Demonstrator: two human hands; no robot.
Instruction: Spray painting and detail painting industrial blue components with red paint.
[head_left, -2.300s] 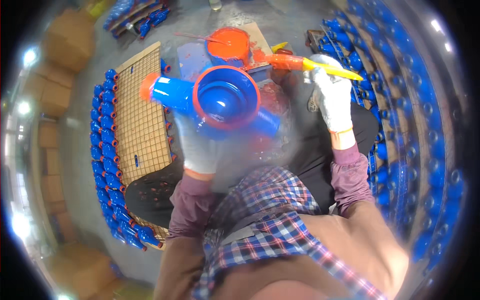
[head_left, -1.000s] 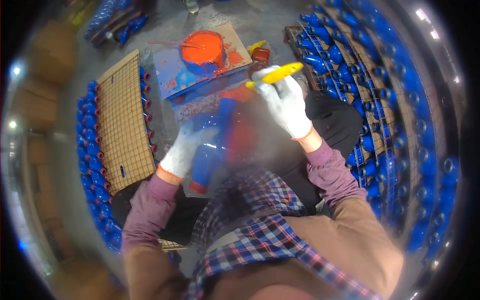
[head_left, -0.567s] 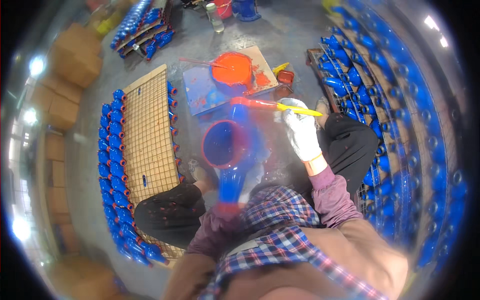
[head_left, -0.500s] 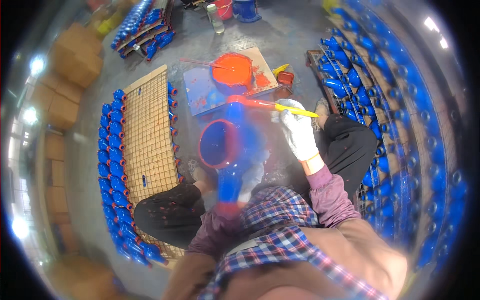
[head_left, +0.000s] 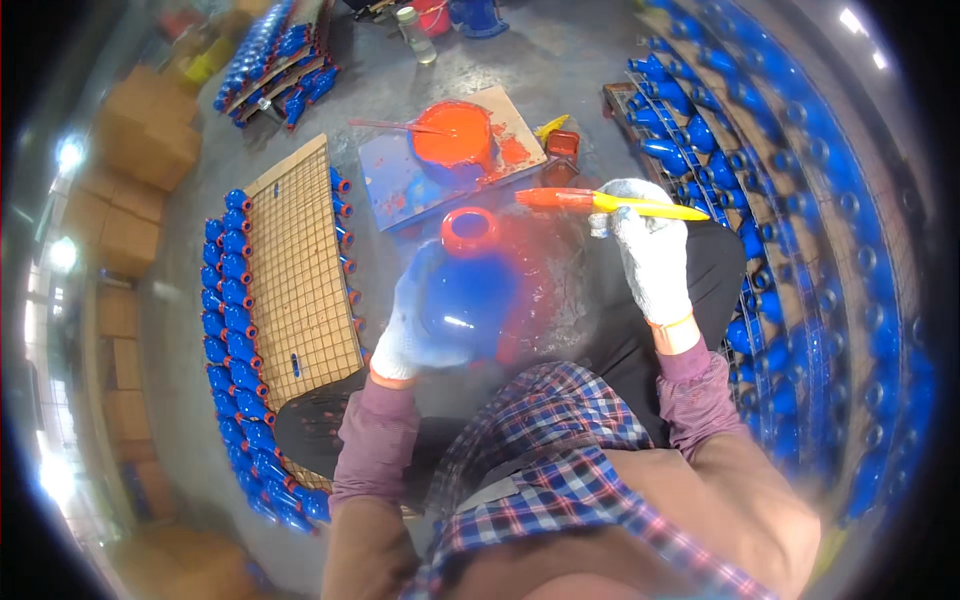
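My left hand (head_left: 408,318), in a white glove, is wrapped round the left side of a blue pipe fitting (head_left: 455,295). One round end of it, rimmed in red, faces up and away from me; motion smears its right side. Held in the air over my lap, the fitting hides part of my left fingers. My gloved right hand (head_left: 648,235) grips a paintbrush (head_left: 665,210) by its yellow handle. Its red-coated bristles point left, apart from the fitting. Beyond the fitting stands a round tub of orange-red paint (head_left: 452,132) with a thin stick across its rim.
The tub rests on a paint-spotted board (head_left: 385,190), near a small red container (head_left: 563,145). Left, a wire-grid rack (head_left: 300,250) has blue fittings along both sides. Many more fill racks (head_left: 690,150) on my right. Cardboard boxes (head_left: 145,110) are stacked far left.
The fitting has been turned over, so its wide opening no longer faces me. My left hand has come round its left side. My right hand has drawn the brush away to the right.
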